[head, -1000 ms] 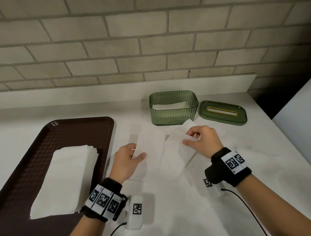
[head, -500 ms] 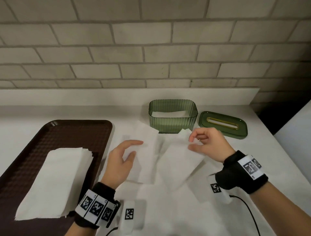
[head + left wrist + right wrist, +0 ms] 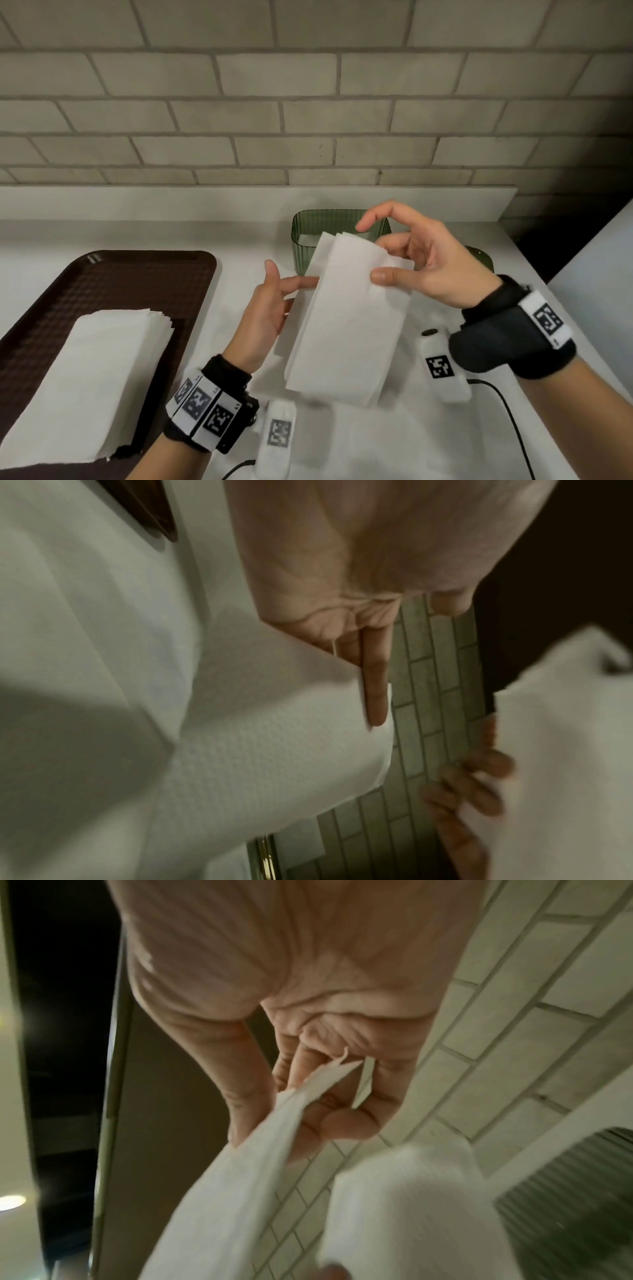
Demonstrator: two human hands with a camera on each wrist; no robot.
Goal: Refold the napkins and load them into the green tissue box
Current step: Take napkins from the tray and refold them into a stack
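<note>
A folded white napkin (image 3: 346, 325) hangs in the air in front of the green tissue box (image 3: 308, 233). My right hand (image 3: 380, 260) pinches its upper right edge, thumb on the front and fingers behind, the index finger raised. The right wrist view shows the paper (image 3: 240, 1177) caught between those fingers (image 3: 342, 1121). My left hand (image 3: 284, 277) lies against the napkin's left side with straight fingers behind it and the thumb standing free. In the left wrist view one straight finger (image 3: 375, 691) runs along the napkin's edge (image 3: 274, 750). White paper lies inside the box.
A brown tray (image 3: 137, 274) at the left carries a stack of white napkins (image 3: 85, 377). The green lid (image 3: 481, 255) lies right of the box, mostly behind my right hand. A brick wall with a low ledge runs along the back.
The napkin has come up off the counter. Both hands rose and closed together in front of the box, the right one still pinching the paper.
</note>
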